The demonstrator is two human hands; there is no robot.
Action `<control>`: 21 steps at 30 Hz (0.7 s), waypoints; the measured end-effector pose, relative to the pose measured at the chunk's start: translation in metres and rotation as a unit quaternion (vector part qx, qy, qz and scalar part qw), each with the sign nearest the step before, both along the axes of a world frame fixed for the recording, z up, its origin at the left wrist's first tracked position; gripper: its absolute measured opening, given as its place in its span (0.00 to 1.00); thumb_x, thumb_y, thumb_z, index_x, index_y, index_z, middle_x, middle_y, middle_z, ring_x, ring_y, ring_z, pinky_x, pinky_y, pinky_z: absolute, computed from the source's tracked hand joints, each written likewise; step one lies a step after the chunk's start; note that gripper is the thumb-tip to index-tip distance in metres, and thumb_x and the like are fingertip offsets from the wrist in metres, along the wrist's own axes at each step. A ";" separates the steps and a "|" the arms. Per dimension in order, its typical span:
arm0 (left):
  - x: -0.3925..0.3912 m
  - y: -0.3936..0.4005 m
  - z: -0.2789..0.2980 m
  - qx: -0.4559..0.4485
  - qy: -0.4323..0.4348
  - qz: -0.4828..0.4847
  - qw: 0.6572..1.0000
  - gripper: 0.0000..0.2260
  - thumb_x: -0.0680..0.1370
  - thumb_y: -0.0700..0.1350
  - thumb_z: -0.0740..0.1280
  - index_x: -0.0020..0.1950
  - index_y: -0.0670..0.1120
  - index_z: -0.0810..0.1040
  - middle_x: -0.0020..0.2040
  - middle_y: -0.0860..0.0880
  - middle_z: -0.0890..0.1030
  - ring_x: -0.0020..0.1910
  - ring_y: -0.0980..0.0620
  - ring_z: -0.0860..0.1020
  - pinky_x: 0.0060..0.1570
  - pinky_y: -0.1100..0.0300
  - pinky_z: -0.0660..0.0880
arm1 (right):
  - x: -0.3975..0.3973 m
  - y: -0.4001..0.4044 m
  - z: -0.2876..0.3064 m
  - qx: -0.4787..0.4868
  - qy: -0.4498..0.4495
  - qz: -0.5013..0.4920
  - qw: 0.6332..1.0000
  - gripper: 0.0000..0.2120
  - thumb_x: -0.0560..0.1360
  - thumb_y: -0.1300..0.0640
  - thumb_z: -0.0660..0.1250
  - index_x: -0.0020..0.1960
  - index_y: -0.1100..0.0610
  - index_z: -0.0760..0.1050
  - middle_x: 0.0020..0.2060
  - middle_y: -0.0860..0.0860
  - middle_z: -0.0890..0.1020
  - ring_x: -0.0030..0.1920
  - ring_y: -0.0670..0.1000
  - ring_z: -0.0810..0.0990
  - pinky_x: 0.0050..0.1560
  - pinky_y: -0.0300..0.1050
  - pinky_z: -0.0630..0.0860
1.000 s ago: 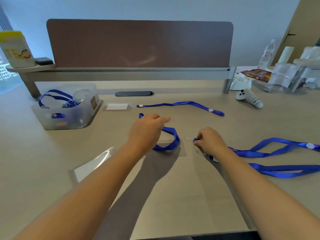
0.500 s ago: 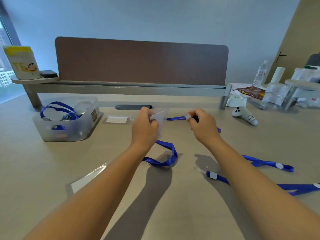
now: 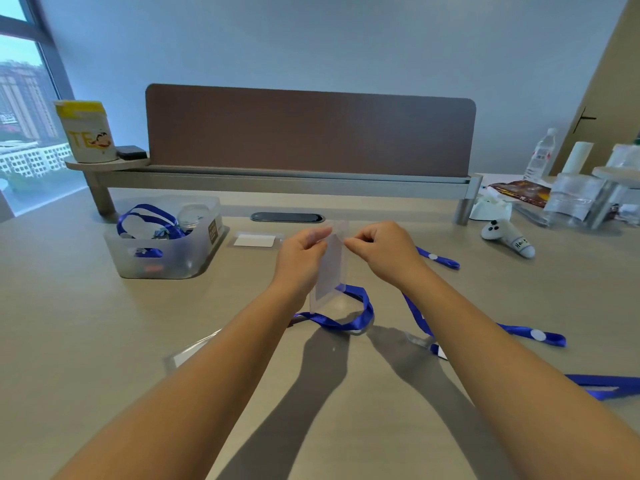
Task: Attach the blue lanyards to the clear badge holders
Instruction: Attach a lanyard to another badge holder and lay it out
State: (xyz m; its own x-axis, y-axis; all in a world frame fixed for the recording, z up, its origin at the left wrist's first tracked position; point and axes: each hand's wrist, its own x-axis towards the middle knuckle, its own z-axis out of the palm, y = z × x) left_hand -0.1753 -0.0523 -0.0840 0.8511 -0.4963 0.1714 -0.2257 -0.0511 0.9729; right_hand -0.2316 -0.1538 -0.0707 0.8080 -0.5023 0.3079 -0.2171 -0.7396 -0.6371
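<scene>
Both hands had closed toward each other since the frame half a second earlier, when they were held clearly apart above the desk. The left hand pinched the top left edge of the clear badge holder between thumb and fingers, as before. The right hand, which had earlier held the lanyard end away to the right, had come in to the holder's top right edge, thumb and forefinger pressed together there; whether the clip lay between them could not be told. The holder, raised only partly into view earlier, hung upright in the air between the two hands, above the desk.

The badge holder appeared as a transparent rectangular sleeve with a white card insert showing through it, its lower edge clear of the desk surface. One blue lanyard curved in a loop on the desk directly beneath it. A second lanyard lay to the right, passing behind the right forearm. A further badge holder lay flat beside the translucent plastic bin, which contained more blue lanyards.
</scene>
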 end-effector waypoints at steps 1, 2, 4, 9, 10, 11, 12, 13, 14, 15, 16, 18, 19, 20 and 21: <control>0.000 0.001 -0.001 0.007 -0.023 0.008 1.000 0.15 0.80 0.37 0.56 0.66 0.42 0.71 0.64 0.45 0.74 0.62 0.48 0.70 0.62 0.53 0.69 | 0.000 0.001 0.001 0.002 0.003 -0.004 1.000 0.17 0.76 0.56 0.62 0.47 0.71 0.79 0.38 0.68 0.79 0.36 0.54 0.72 0.40 0.46 0.70; 0.000 0.002 -0.002 0.014 -0.048 0.016 0.999 0.16 0.80 0.36 0.55 0.66 0.41 0.71 0.66 0.44 0.74 0.64 0.47 0.70 0.62 0.55 0.68 | 0.001 0.002 0.002 0.004 0.006 -0.007 1.000 0.17 0.76 0.56 0.62 0.46 0.72 0.79 0.35 0.66 0.76 0.36 0.55 0.71 0.40 0.46 0.70; 0.002 0.004 -0.004 0.022 -0.104 0.026 0.994 0.16 0.80 0.36 0.55 0.66 0.41 0.71 0.65 0.43 0.76 0.59 0.48 0.73 0.56 0.62 0.70 | 0.001 0.004 0.004 0.013 0.007 -0.009 1.000 0.17 0.75 0.58 0.62 0.46 0.73 0.78 0.34 0.66 0.74 0.36 0.55 0.70 0.39 0.46 0.69; 0.003 0.008 -0.009 0.086 -0.234 0.053 0.967 0.16 0.80 0.37 0.55 0.67 0.42 0.70 0.63 0.42 0.77 0.59 0.47 0.74 0.55 0.64 0.71 | 0.000 0.009 0.006 0.042 0.002 -0.007 0.999 0.16 0.75 0.59 0.62 0.47 0.74 0.78 0.38 0.70 0.77 0.35 0.54 0.70 0.36 0.43 0.69; 0.003 0.009 -0.009 0.095 -0.249 0.057 0.962 0.16 0.80 0.37 0.55 0.68 0.42 0.69 0.64 0.43 0.76 0.62 0.47 0.73 0.59 0.62 0.70 | 0.000 0.010 0.006 0.051 0.000 -0.005 0.999 0.16 0.75 0.59 0.62 0.48 0.74 0.79 0.36 0.68 0.76 0.32 0.53 0.70 0.34 0.41 0.68; 0.004 0.010 -0.009 0.104 -0.265 0.059 0.957 0.16 0.80 0.37 0.56 0.68 0.42 0.68 0.65 0.43 0.75 0.63 0.48 0.72 0.61 0.62 0.69 | 0.000 0.011 0.006 0.063 -0.004 -0.004 0.998 0.16 0.75 0.59 0.62 0.48 0.73 0.79 0.34 0.67 0.76 0.30 0.51 0.69 0.32 0.39 0.67; 0.004 0.011 -0.009 0.113 -0.280 0.060 0.951 0.16 0.80 0.38 0.56 0.68 0.42 0.68 0.66 0.44 0.75 0.64 0.48 0.72 0.61 0.62 0.69 | 0.000 0.012 0.007 0.077 -0.008 -0.003 0.997 0.15 0.76 0.59 0.62 0.48 0.73 0.79 0.32 0.64 0.76 0.28 0.48 0.67 0.31 0.38 0.66; 0.004 0.012 -0.009 0.121 -0.295 0.058 0.946 0.16 0.80 0.38 0.56 0.68 0.42 0.68 0.66 0.44 0.75 0.64 0.48 0.72 0.62 0.62 0.69 | -0.001 0.012 0.008 0.092 -0.012 -0.002 0.996 0.15 0.76 0.59 0.62 0.48 0.72 0.79 0.29 0.59 0.75 0.27 0.47 0.66 0.30 0.37 0.65; 0.004 0.013 -0.009 0.124 -0.308 0.056 0.941 0.17 0.80 0.38 0.56 0.68 0.42 0.68 0.66 0.44 0.75 0.64 0.48 0.72 0.62 0.63 0.68 | -0.002 0.014 0.010 0.105 -0.015 0.002 0.994 0.14 0.76 0.59 0.62 0.47 0.71 0.79 0.27 0.55 0.72 0.27 0.46 0.65 0.30 0.36 0.64; 0.003 0.013 -0.009 0.127 -0.321 0.053 0.937 0.17 0.80 0.37 0.56 0.69 0.42 0.68 0.66 0.44 0.75 0.64 0.48 0.73 0.62 0.63 0.68 | -0.002 0.015 0.011 0.118 -0.019 0.009 0.993 0.14 0.76 0.59 0.62 0.45 0.70 0.79 0.26 0.53 0.70 0.26 0.46 0.65 0.29 0.36 0.64; 0.003 0.013 -0.010 0.129 -0.333 0.051 0.933 0.17 0.80 0.37 0.56 0.69 0.43 0.68 0.66 0.44 0.75 0.64 0.48 0.73 0.62 0.62 0.69 | -0.003 0.016 0.012 0.131 -0.023 0.019 0.991 0.14 0.76 0.58 0.62 0.42 0.67 0.79 0.25 0.52 0.70 0.26 0.47 0.65 0.28 0.36 0.64; 0.003 0.014 -0.011 0.133 -0.356 0.048 0.924 0.17 0.80 0.38 0.56 0.69 0.44 0.67 0.66 0.44 0.75 0.63 0.48 0.73 0.62 0.62 0.69 | -0.004 0.017 0.014 0.162 -0.032 0.037 0.986 0.14 0.76 0.57 0.62 0.33 0.60 0.75 0.25 0.51 0.70 0.26 0.47 0.65 0.28 0.36 0.65; 0.005 0.015 -0.011 0.141 -0.368 0.051 0.918 0.17 0.80 0.38 0.56 0.69 0.44 0.67 0.66 0.44 0.75 0.63 0.47 0.73 0.61 0.61 0.70 | -0.005 0.017 0.014 0.182 -0.036 0.044 0.982 0.15 0.77 0.57 0.61 0.31 0.56 0.73 0.25 0.51 0.71 0.26 0.47 0.66 0.28 0.36 0.65; 0.005 0.017 -0.011 0.150 -0.384 0.056 0.909 0.17 0.79 0.37 0.57 0.69 0.43 0.68 0.65 0.43 0.76 0.62 0.46 0.74 0.61 0.60 0.71 | -0.005 0.017 0.014 0.206 -0.040 0.048 0.977 0.16 0.77 0.57 0.61 0.30 0.55 0.72 0.25 0.51 0.71 0.26 0.47 0.66 0.28 0.36 0.66; 0.005 0.019 -0.010 0.158 -0.412 0.060 0.895 0.17 0.78 0.36 0.59 0.67 0.43 0.70 0.63 0.42 0.78 0.60 0.44 0.76 0.58 0.58 0.74 | -0.005 0.018 0.015 0.234 -0.044 0.048 0.970 0.16 0.77 0.56 0.60 0.31 0.55 0.71 0.26 0.51 0.71 0.26 0.48 0.67 0.29 0.37 0.66</control>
State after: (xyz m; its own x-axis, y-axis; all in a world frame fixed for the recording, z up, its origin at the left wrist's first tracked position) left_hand -0.1700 -0.0332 -0.0942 0.5509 -0.5446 0.6325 -0.8346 -0.3665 0.4113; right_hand -0.2371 -0.1361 -0.0561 0.8391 -0.5271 0.1342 -0.0914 -0.3799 -0.9205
